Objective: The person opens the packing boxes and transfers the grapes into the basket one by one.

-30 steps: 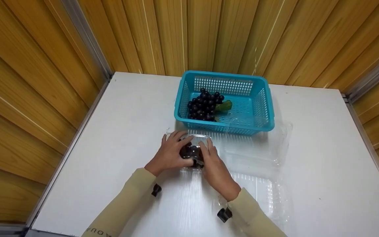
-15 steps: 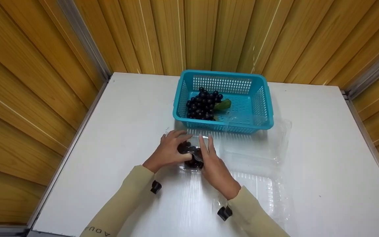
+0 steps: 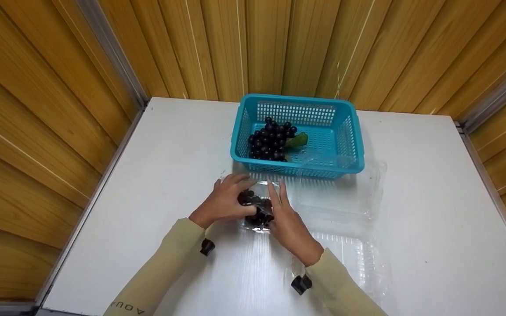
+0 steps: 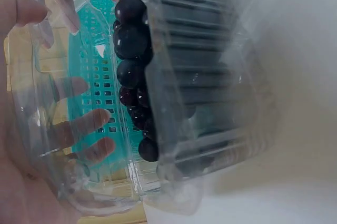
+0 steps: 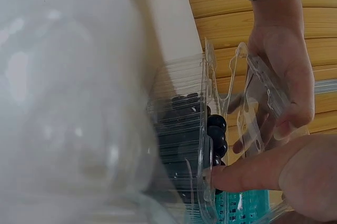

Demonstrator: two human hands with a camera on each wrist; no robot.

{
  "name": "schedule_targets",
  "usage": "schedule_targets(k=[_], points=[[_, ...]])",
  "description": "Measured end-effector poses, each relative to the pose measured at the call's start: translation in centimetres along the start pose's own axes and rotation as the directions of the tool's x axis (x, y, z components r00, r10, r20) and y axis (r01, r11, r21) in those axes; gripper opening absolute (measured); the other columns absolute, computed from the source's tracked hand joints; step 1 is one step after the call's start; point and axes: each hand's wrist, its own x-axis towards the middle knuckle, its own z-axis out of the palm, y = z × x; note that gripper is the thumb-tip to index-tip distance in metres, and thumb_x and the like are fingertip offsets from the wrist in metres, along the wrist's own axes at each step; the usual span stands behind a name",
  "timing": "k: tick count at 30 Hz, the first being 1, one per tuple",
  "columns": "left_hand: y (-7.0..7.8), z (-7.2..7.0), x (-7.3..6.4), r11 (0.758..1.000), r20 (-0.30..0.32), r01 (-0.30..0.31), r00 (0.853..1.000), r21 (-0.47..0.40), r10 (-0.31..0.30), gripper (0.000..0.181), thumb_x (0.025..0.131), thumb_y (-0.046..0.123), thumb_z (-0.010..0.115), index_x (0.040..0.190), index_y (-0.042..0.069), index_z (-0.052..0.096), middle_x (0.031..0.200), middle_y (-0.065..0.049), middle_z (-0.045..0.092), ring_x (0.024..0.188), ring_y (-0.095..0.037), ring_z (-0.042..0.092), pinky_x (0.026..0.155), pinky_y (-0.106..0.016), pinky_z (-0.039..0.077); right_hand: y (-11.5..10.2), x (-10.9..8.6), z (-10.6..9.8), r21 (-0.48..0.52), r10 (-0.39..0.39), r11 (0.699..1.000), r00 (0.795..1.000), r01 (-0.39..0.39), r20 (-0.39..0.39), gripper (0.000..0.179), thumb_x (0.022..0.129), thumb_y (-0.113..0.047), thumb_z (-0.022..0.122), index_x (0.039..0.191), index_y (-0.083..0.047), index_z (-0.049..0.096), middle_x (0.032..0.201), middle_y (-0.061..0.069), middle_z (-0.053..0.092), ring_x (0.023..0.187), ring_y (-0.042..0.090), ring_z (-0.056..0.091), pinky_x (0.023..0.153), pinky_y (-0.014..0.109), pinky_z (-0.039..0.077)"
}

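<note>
Near the middle of the table, a clear plastic clamshell (image 5: 178, 83) holds dark grapes (image 4: 130, 40), its lid (image 3: 262, 188) standing partly raised on the basket side. My left hand (image 3: 225, 201) grips that lid, with thumb and fingers on opposite sides of it. On the right, my right hand (image 3: 290, 226) holds the clamshell's side; its thumb (image 5: 253, 174) reaches in at the rim against the grapes, while two fingers extend along the lid. Hands and glare hide parts of the container.
Behind the clamshell stands a turquoise basket (image 3: 299, 99) with a bunch of dark grapes (image 3: 267, 142) and a green object (image 3: 298, 140). To the right lies another open clear container, its upper half (image 3: 338, 197) against the basket and its ribbed half (image 3: 345, 254) beside my right wrist.
The clamshell's front has come slightly toward me, baring more grapes between the hands. My right index finger has straightened; the left hand keeps its hold on the lid.
</note>
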Motion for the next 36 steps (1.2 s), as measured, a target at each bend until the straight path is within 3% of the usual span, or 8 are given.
schedule_targets(k=[6, 14, 17, 21, 28, 32, 36], points=[[0.3, -0.4, 0.2, 1.0, 0.034, 0.02, 0.999, 0.024, -0.021, 0.073, 0.073, 0.047, 0.059, 0.141, 0.022, 0.051, 0.151, -0.008, 0.042, 0.141, -0.03, 0.034, 0.109, -0.07, 0.021, 0.1, 0.0, -0.4, 0.023, 0.01, 1.0, 1.0, -0.011, 0.012, 0.103, 0.081, 0.013, 0.062, 0.157, -0.021, 0.001, 0.162, 0.02, -0.007, 0.072, 0.019, 0.058, 0.055, 0.024, 0.044], [0.9, -1.2, 0.4, 0.998, 0.072, 0.004, 0.997, 0.066, -0.009, 0.073, 0.074, 0.051, 0.056, 0.141, 0.021, 0.052, 0.15, -0.011, 0.044, 0.139, -0.031, 0.039, 0.106, -0.074, 0.021, 0.1, -0.1, -0.9, 0.069, 0.035, 0.997, 0.999, -0.036, 0.007, 0.102, 0.085, 0.002, 0.068, 0.157, -0.021, 0.0, 0.162, 0.021, -0.001, 0.103, 0.031, 0.063, 0.073, 0.034, 0.052], [0.9, -1.4, 0.6, 0.997, 0.086, 0.003, 0.996, 0.078, -0.01, 0.072, 0.075, 0.052, 0.056, 0.14, 0.022, 0.052, 0.149, -0.011, 0.045, 0.138, -0.03, 0.041, 0.107, -0.074, 0.02, 0.2, -0.2, -1.1, 0.1, 0.047, 0.994, 0.999, -0.048, 0.013, 0.103, 0.085, 0.0, 0.069, 0.157, -0.022, -0.002, 0.163, 0.017, 0.002, 0.125, 0.036, 0.052, 0.089, 0.042, 0.052], [1.0, -1.7, 0.7, 0.998, 0.103, 0.011, 0.995, 0.069, -0.018, 0.071, 0.077, 0.054, 0.058, 0.141, 0.022, 0.052, 0.149, -0.01, 0.046, 0.138, -0.028, 0.042, 0.109, -0.073, 0.019, 0.5, -0.2, -1.6, 0.154, 0.076, 0.985, 0.997, -0.077, 0.013, 0.105, 0.086, -0.002, 0.07, 0.156, -0.017, -0.006, 0.163, 0.013, 0.005, 0.145, 0.034, 0.026, 0.109, 0.049, 0.039], [1.1, -2.0, 1.2, 0.999, 0.104, -0.002, 0.995, 0.037, -0.001, 0.066, 0.08, 0.051, 0.06, 0.139, 0.023, 0.054, 0.144, -0.001, 0.052, 0.135, -0.023, 0.046, 0.109, -0.07, 0.022, 0.7, -0.5, -2.1, 0.239, 0.154, 0.957, 0.987, -0.163, 0.054, 0.104, 0.091, -0.011, 0.066, 0.152, -0.005, -0.018, 0.16, 0.022, 0.016, 0.134, 0.04, 0.044, 0.102, 0.052, 0.044], [1.1, -2.4, 1.4, 0.999, 0.091, -0.039, 0.995, 0.007, 0.039, 0.061, 0.08, 0.046, 0.061, 0.136, 0.021, 0.058, 0.14, 0.0, 0.057, 0.132, -0.021, 0.05, 0.109, -0.067, 0.026, 0.5, -0.9, -2.1, 0.196, 0.174, 0.963, 0.983, -0.184, 0.064, 0.098, 0.093, -0.019, 0.065, 0.152, 0.001, -0.011, 0.156, 0.023, 0.027, 0.13, 0.037, 0.05, 0.101, 0.05, 0.046], [1.2, -2.7, 1.7, 0.994, 0.086, -0.094, 0.991, -0.049, 0.098, 0.053, 0.083, 0.041, 0.064, 0.131, 0.018, 0.061, 0.136, -0.001, 0.06, 0.128, -0.019, 0.054, 0.109, -0.053, 0.037, 0.2, -1.1, -2.2, 0.162, 0.19, 0.966, 0.978, -0.201, 0.082, 0.088, 0.094, -0.025, 0.064, 0.153, 0.003, 0.005, 0.151, 0.023, 0.037, 0.124, 0.036, 0.055, 0.097, 0.047, 0.05]])
